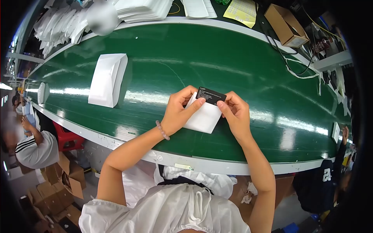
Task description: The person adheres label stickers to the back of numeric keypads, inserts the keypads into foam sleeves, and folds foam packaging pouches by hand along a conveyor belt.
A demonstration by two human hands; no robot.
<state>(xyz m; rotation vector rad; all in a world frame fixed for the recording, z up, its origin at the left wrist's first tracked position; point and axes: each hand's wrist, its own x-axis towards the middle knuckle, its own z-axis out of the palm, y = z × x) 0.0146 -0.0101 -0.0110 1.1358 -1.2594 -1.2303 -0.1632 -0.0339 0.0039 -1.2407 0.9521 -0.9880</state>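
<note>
A black card (pixel 210 95) printed with small white text is gripped at its two ends, over the green belt. My left hand (pixel 180 110) is closed on its left side, with the thumb across the face, and a bead bracelet circles that wrist. My right hand (pixel 237 115) pinches the right end between thumb and fingers. Just below the card is a small white pouch (pixel 203 117), touching its lower edge. Whether the card sits inside or in front of the pouch, I cannot tell. Fingers behind both things are hidden.
A padded white envelope (pixel 107 80) lies on the green belt (pixel 155 46) to the left. Paper stacks (pixel 142 9), a yellow sheet (pixel 241 12) and a cardboard box (pixel 286 25) line the far side. Co-workers are at both ends, by a red stool (pixel 68 136) on the left.
</note>
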